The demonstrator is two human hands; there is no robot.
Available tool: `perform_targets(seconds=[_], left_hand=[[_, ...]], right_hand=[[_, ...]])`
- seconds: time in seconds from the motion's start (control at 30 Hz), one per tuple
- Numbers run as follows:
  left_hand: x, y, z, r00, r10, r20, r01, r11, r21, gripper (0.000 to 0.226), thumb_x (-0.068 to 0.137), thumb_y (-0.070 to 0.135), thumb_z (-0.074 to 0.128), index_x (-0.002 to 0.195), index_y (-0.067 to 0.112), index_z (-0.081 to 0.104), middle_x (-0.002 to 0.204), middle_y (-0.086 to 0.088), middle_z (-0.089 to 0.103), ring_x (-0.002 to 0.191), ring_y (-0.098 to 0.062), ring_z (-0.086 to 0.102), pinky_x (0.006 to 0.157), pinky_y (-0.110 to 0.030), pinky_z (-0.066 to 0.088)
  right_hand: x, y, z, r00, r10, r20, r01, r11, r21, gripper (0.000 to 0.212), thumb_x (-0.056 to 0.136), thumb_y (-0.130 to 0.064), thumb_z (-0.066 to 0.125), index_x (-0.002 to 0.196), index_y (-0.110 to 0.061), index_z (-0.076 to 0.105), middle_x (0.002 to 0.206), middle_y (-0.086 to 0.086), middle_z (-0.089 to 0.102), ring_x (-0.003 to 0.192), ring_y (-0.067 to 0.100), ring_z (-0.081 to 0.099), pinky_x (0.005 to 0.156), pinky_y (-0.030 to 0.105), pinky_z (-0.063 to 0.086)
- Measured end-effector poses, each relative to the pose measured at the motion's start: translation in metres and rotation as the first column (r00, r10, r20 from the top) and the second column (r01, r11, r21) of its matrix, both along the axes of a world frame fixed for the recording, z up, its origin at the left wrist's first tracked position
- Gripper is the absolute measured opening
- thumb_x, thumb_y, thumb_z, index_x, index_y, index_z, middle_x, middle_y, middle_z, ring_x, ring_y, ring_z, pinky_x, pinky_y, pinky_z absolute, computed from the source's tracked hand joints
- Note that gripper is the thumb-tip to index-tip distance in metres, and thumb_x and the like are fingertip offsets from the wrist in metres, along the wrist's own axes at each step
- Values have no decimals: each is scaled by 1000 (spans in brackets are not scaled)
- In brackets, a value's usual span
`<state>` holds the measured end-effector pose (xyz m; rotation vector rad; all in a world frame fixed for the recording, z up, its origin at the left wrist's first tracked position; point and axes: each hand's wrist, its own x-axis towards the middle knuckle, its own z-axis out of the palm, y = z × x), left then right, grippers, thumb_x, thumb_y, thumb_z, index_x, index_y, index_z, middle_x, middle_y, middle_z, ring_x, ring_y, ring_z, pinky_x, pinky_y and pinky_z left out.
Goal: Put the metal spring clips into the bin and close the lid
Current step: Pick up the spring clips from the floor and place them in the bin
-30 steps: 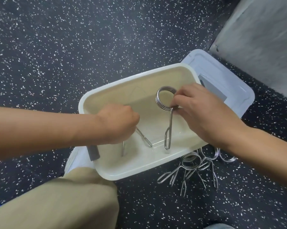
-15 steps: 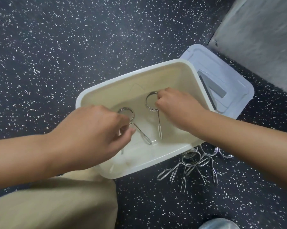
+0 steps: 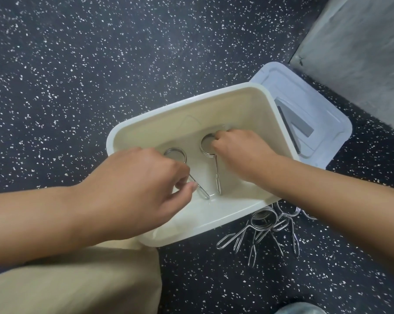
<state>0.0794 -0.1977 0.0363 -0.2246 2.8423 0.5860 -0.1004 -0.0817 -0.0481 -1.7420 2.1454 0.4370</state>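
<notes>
A cream plastic bin (image 3: 223, 219) stands open on the dark speckled floor. Both of my hands reach inside it. My right hand (image 3: 239, 148) grips the coil of a metal spring clip (image 3: 217, 175) that rests on the bin's bottom. My left hand (image 3: 141, 186) hovers over a second spring clip (image 3: 175, 154) lying beside the first; its fingers are curled near the clip's legs, and whether they hold it I cannot tell. A pile of several more spring clips (image 3: 268, 230) lies on the floor just outside the bin's near right corner.
The bin's pale blue lid (image 3: 323, 114) lies flat behind the bin on the right, partly under it. A grey concrete slab (image 3: 361, 48) fills the upper right corner. My knee in beige trousers (image 3: 78, 284) is at the lower left.
My right hand has lowered its clip from upright above the bin down onto the bottom. My left hand has risen off the other clip, which now lies uncovered.
</notes>
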Motion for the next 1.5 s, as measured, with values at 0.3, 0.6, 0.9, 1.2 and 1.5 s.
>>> perform_targets(seconds=[0.3,0.6,0.9,1.2,1.5], left_hand=[[-16,19,11,998,-63,2,63,998,8,53,91,59,22,74,23,57,65,5,64,60,-20,60,56,-34,48],[-38,70,18,967,-256,-3,256,964,68,47,96,54,26,78,24,57,64,5,61,56,-15,58,55,-35,51],[-35,133,-12,946,-179,271,77,934,348,40,99,50,44,131,26,51,120,8,64,107,-11,62,93,-35,52],[-42,169,-61,846,100,524,-309,892,328,62,97,30,58,149,12,30,146,-11,46,133,-26,44,113,-38,37],[-50,166,-88,782,234,577,-497,793,352,40,98,32,59,133,19,45,112,0,66,99,-18,64,91,-38,53]], right_hand=[[5,37,67,972,-125,199,193,908,-372,19,95,-22,50,83,-12,61,76,1,57,68,29,55,50,35,40],[-5,135,114,858,-358,369,490,786,-376,15,97,-31,56,89,-23,67,81,-10,65,67,11,59,64,36,51],[-13,209,55,589,-675,444,797,576,-180,16,94,-36,59,85,-27,69,76,-17,63,68,-3,55,66,29,41],[-1,223,1,609,-690,392,748,664,6,23,97,-24,56,118,-24,67,116,-5,69,103,19,64,90,39,52],[12,218,-23,768,-563,306,588,809,11,19,97,-28,53,108,-18,65,106,2,65,95,27,63,72,44,56]])
